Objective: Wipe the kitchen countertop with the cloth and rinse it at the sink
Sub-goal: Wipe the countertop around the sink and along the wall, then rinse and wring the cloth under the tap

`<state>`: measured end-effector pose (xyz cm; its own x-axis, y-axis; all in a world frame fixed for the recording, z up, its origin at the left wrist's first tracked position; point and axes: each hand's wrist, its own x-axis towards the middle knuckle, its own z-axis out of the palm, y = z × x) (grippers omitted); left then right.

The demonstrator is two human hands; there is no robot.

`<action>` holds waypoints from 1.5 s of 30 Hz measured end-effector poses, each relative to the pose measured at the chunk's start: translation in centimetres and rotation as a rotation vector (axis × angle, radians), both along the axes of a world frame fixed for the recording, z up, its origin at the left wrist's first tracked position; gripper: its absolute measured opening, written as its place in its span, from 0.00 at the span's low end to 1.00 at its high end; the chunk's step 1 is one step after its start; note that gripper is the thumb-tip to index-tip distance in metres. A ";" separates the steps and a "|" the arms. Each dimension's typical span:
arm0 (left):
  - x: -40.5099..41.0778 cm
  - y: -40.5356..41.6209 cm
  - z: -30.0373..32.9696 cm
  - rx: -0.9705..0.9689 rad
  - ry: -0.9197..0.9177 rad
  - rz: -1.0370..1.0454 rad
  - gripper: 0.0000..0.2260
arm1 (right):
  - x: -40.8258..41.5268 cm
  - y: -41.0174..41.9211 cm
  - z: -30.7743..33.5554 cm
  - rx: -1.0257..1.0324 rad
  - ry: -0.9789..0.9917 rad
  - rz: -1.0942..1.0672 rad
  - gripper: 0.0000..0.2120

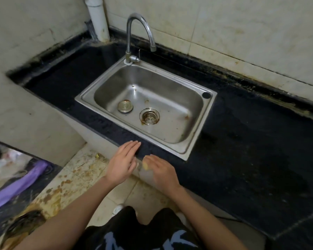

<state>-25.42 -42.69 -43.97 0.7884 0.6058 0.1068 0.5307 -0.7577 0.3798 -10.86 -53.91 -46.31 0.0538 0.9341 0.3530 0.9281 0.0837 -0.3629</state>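
Your left hand (pixel 122 164) lies over the front edge of the countertop (pixel 242 141), just in front of the sink (pixel 186 154); its fingers are straight and close together, pointing up and to the right towards the basin, and it holds nothing. Your right hand (pixel 162 171) sits just beside it, also at the counter's front edge; its fingers are bent downward and blurred, and a small yellowish bit (pixel 145 166) shows at its fingertips; whether the hand pinches it or merely touches it cannot be told. The two hands are near each other but apart.

The cloth cannot be picked out with any certainty; only that small yellowish bit at your right fingertips might belong to it, and it is too blurred to say.

The sink is a steel basin set into the dark countertop; in it lie a round plug (pixel 125 106) to the left and the open drain (pixel 149 116) just beside it, both ringed with rusty stains. The tap (pixel 140 31) rises at the sink's far left corner; its spout curves over the basin, and no water runs from it. A white pipe (pixel 98 18) stands in the corner behind; the tiled wall (pixel 242 33) is stained along its lower edge. The floor (pixel 76 175) below your left arm is tiled and spotted with brown marks; a purple thing (pixel 20 184) lies at the far left.
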 end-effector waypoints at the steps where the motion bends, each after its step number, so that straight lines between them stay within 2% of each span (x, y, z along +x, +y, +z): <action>1: -0.9 1.0 0.0 0.010 -0.002 -0.013 0.24 | -1.0 1.0 0.5 0.025 0.021 -0.056 0.13; 2: -1.7 2.0 0.1 0.019 -0.006 -0.031 0.24 | -1.8 2.1 0.9 0.039 0.046 -0.117 0.12; 7: -4.0 6.9 1.5 0.036 -0.055 -0.069 0.24 | -4.2 7.3 2.6 0.012 0.211 -0.418 0.24; 12: -4.6 9.8 2.3 -0.004 -0.126 -0.073 0.22 | -4.4 9.9 3.5 -0.009 0.279 -0.613 0.22; 19: -0.6 16.0 2.6 -0.053 -0.120 -0.106 0.23 | -0.2 13.8 3.4 -0.019 0.242 -0.692 0.21; 28: 6.7 26.5 5.1 -0.006 -0.117 -0.102 0.24 | 7.6 23.9 3.9 -0.240 0.263 -0.652 0.24; 32: 10.0 31.4 5.7 -0.007 -0.058 -0.115 0.25 | 9.9 28.0 3.5 -0.230 0.365 -0.706 0.23; 34: 11.9 33.7 5.6 0.006 -0.003 -0.137 0.25 | 10.6 29.7 3.3 -0.191 0.512 -0.806 0.23; 36: 13.8 35.7 5.3 0.005 0.042 -0.147 0.25 | 10.8 31.1 3.2 -0.135 0.743 -0.955 0.23; 40: 17.2 38.7 4.7 -0.032 0.089 -0.124 0.29 | 10.8 33.4 0.9 0.005 1.385 -1.250 0.16; 43: 19.0 40.4 4.3 0.017 0.157 -0.148 0.31 | 11.1 34.1 -0.6 0.184 2.058 -1.199 0.18; 45: 20.0 41.2 4.1 0.019 0.188 -0.153 0.31 | 11.2 34.3 -0.8 0.368 2.381 -1.068 0.23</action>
